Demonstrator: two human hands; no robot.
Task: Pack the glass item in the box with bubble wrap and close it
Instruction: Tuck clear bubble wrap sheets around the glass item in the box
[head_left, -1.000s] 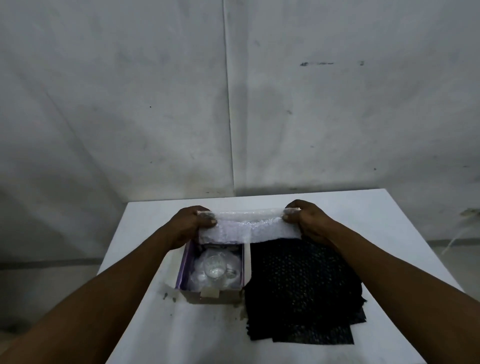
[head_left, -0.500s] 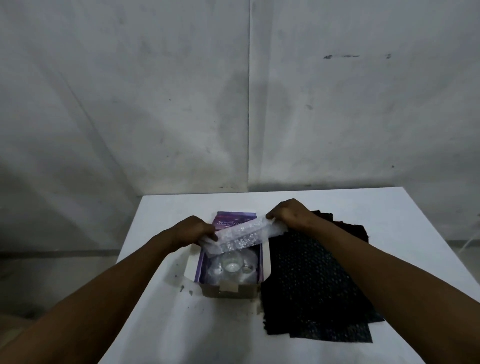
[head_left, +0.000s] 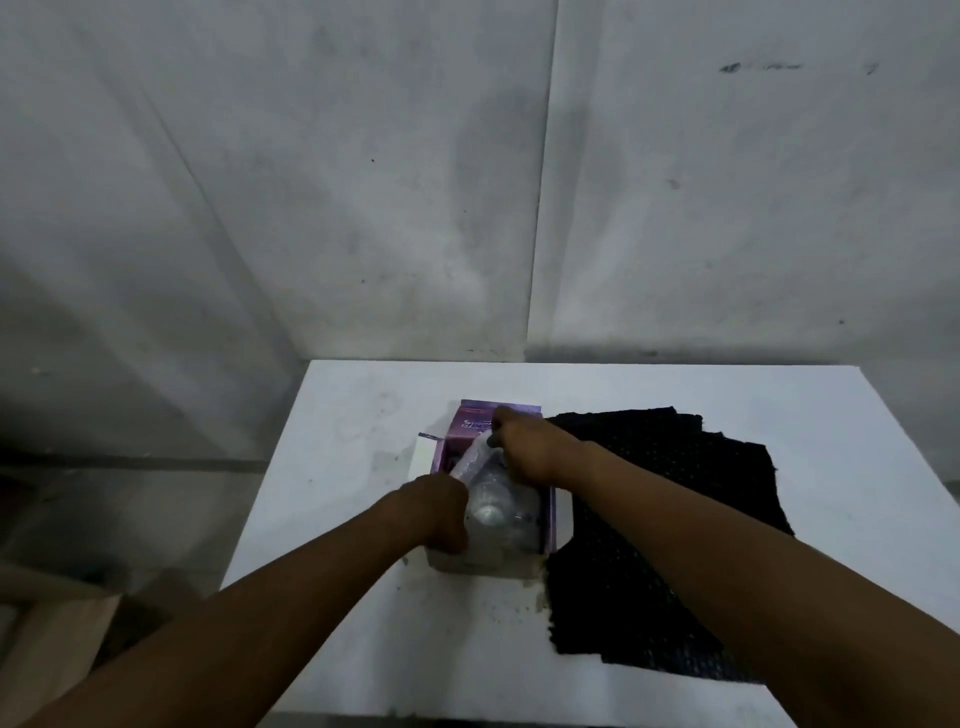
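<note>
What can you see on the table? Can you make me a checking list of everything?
Surface: white table, some specks near the box.
Job's things: open purple cardboard box; clear bubble wrap being pressed in over the clear glass item.
Clutter: black bubble-textured sheets right of the box.
Hands: left hand at the box's near left corner; right hand pushing wrap at the far end.
Cables: nothing seen.
Surroundings: grey stained wall.

Both hands (head_left: 524, 449) and bubble wrap (head_left: 480, 467) fill the open box (head_left: 550, 519). Black sheets (head_left: 675, 519) cover the table (head_left: 363, 415) right of it; the left and far sides lie bare.
</note>
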